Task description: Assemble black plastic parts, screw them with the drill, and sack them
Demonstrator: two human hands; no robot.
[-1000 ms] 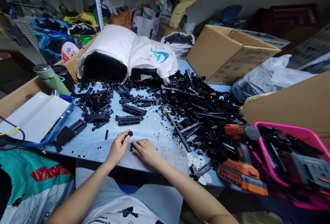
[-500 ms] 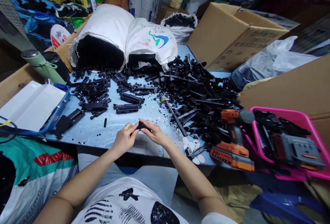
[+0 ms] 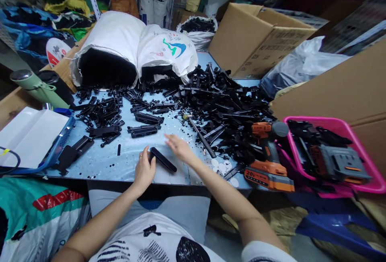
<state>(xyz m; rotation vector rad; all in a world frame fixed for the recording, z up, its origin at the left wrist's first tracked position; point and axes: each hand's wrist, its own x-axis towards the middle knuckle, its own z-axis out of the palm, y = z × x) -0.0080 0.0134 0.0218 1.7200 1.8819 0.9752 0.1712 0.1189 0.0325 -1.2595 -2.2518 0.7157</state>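
A long black plastic piece (image 3: 164, 160) lies slantwise at the front of the blue-topped table. My left hand (image 3: 144, 169) is closed on its upper left end, thumb on the near side. My right hand (image 3: 180, 149) is just right of and above the piece, apart from it, its fingers stretched out and slightly blurred, with nothing in them. Beyond the hands rest two black folded assemblies, the nearer assembly (image 3: 144, 130) and the farther assembly (image 3: 148, 118). A hammer (image 3: 200, 137) lies to the right of my right hand.
A big heap of black parts (image 3: 229, 105) covers the right of the table, with an orange cordless drill (image 3: 269, 157) and a pink basket (image 3: 346, 125) beside it. White sacks (image 3: 111, 29) stand behind. A blue tray (image 3: 70, 127) and a green flask (image 3: 39, 89) are left.
My hands were together around a small-looking dark piece. Now they have separated: the left keeps the long black piece, now lowered to the table, and the right has let go. The view shifted slightly.
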